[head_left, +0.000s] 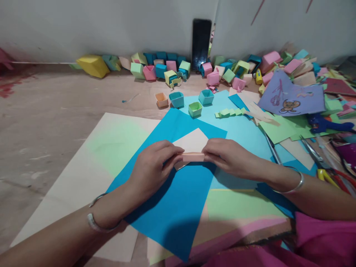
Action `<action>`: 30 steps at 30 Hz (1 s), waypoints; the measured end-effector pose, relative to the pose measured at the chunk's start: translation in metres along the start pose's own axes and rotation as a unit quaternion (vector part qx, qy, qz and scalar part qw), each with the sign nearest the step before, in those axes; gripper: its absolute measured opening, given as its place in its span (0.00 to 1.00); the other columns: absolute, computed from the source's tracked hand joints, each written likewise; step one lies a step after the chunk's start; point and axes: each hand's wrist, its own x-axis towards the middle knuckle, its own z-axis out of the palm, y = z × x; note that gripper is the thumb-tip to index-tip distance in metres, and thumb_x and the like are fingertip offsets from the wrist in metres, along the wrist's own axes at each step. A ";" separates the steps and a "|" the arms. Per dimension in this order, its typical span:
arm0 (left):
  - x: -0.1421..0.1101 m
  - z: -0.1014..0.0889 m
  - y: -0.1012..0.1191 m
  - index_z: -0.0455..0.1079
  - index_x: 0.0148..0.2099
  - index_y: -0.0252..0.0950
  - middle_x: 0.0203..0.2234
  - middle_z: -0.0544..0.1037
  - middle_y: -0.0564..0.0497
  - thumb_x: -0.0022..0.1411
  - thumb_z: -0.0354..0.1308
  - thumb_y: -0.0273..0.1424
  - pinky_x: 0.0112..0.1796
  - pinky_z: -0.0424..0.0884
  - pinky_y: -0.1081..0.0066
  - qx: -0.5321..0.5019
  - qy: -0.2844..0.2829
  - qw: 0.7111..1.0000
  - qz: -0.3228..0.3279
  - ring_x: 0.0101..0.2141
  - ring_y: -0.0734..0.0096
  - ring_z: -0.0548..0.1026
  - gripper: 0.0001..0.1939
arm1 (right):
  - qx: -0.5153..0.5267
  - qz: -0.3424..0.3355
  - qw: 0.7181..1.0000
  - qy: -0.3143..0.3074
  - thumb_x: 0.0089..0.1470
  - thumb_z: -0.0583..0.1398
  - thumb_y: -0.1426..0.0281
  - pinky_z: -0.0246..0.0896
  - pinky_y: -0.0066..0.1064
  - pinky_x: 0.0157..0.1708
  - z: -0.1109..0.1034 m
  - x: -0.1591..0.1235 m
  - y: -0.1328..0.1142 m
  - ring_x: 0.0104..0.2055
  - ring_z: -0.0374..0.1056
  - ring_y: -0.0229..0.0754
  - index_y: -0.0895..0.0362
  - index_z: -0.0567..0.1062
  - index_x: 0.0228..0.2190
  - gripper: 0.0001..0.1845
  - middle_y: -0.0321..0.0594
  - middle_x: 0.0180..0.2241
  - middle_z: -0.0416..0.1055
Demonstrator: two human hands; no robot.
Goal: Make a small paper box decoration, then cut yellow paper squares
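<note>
My left hand (152, 165) and my right hand (228, 155) both pinch a small peach paper piece (192, 146), one at each end. Its lower edge is folded into a narrow strip, and a pale corner points up behind it. The piece is held just above a large dark blue sheet (172, 200) lying on the floor. Both hands have their fingers closed on the fold. Each wrist wears a silver bangle.
A cream sheet (72, 189) with a green sheet (116, 144) lies at left. Small paper boxes (176, 99) sit ahead, with many more along the wall beside a black phone (200, 43). Scissors (325, 167), a purple drawing (292, 98) and paper scraps crowd the right.
</note>
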 end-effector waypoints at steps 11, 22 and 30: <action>0.002 -0.003 0.000 0.75 0.36 0.36 0.32 0.79 0.50 0.66 0.54 0.30 0.34 0.68 0.70 -0.074 -0.028 0.995 -0.053 0.34 0.69 0.76 0.09 | 0.043 0.004 0.999 0.025 0.62 0.55 0.72 0.49 0.28 0.31 0.002 0.002 0.002 0.33 0.66 0.39 0.60 0.76 0.33 0.10 0.41 0.31 0.75; 0.003 -0.004 0.001 0.78 0.43 0.36 0.33 0.78 0.49 0.66 0.54 0.30 0.34 0.69 0.71 -0.116 -0.067 0.990 -0.052 0.34 0.69 0.75 0.11 | 0.047 -0.006 0.999 0.011 0.63 0.55 0.69 0.49 0.28 0.31 0.002 0.002 0.000 0.34 0.65 0.40 0.60 0.74 0.36 0.10 0.43 0.33 0.74; 0.002 -0.003 -0.001 0.77 0.39 0.34 0.32 0.78 0.49 0.66 0.53 0.28 0.35 0.68 0.71 -0.126 -0.044 0.988 -0.072 0.34 0.70 0.74 0.11 | 0.108 0.056 0.991 0.058 0.57 0.62 0.63 0.43 0.27 0.24 0.001 -0.001 0.005 0.23 0.58 0.34 0.58 0.74 0.30 0.10 0.32 0.21 0.66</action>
